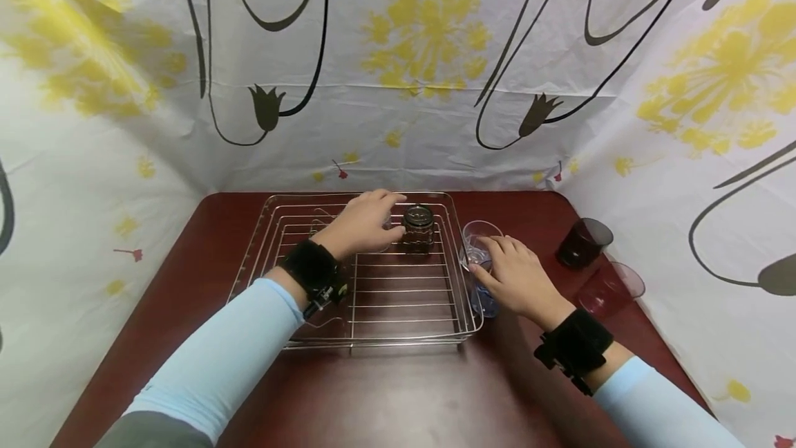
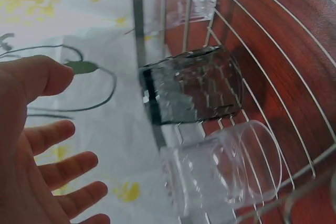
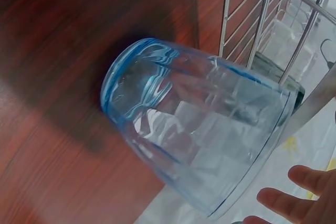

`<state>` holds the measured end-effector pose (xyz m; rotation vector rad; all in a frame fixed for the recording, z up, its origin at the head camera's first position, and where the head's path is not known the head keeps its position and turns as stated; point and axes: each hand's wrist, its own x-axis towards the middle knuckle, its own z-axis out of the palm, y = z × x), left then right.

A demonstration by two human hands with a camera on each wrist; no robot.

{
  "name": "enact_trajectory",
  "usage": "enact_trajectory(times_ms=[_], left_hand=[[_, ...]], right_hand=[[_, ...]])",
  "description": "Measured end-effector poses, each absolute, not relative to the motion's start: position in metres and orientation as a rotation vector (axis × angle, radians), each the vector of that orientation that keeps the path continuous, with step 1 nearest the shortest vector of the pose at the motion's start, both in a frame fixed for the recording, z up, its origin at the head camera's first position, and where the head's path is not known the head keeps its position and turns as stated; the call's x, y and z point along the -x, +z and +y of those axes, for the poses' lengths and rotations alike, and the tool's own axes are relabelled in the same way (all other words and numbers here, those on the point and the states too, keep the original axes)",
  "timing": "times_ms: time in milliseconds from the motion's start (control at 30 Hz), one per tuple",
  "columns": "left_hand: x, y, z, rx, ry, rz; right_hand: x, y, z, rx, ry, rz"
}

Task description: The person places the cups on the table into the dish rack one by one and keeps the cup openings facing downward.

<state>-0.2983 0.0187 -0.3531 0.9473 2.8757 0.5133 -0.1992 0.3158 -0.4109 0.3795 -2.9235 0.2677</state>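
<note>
My left hand (image 1: pixel 363 225) hovers over the wire dish rack (image 1: pixel 407 343), fingers spread and nothing in its grasp. Beside its fingertips a dark grey glass (image 1: pixel 419 228) stands upside down in the rack. A clear glass (image 2: pixel 210 174), also inverted, sits next to it, largely covered by the hand in the head view. Just outside the rack's right side, my right hand (image 1: pixel 522 278) has its fingers apart near the rim of a clear glass (image 1: pixel 477 232). A blue-tinted glass (image 3: pixel 194 129) stands upright in front of that one, partly below the hand.
Toward the right table edge are a dark glass (image 1: pixel 583 244) and a reddish see-through glass (image 1: pixel 612 289). The brown tabletop (image 1: pixel 398 399) meets flower-patterned cloth (image 1: pixel 398 130) at the back and both sides.
</note>
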Motion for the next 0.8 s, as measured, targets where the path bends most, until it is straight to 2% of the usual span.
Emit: enact_trajectory(times_ms=[300,800], left_hand=[[0.267,-0.348,-0.026,-0.862,0.597,3.003],[0.222,-0.356,-0.069,-0.66,0.544,3.2]], right_hand=[[0.201,-0.406,0.299,-0.417,0.267,-2.903],[0.197,-0.401,0.295,-0.419,0.276,-2.926]])
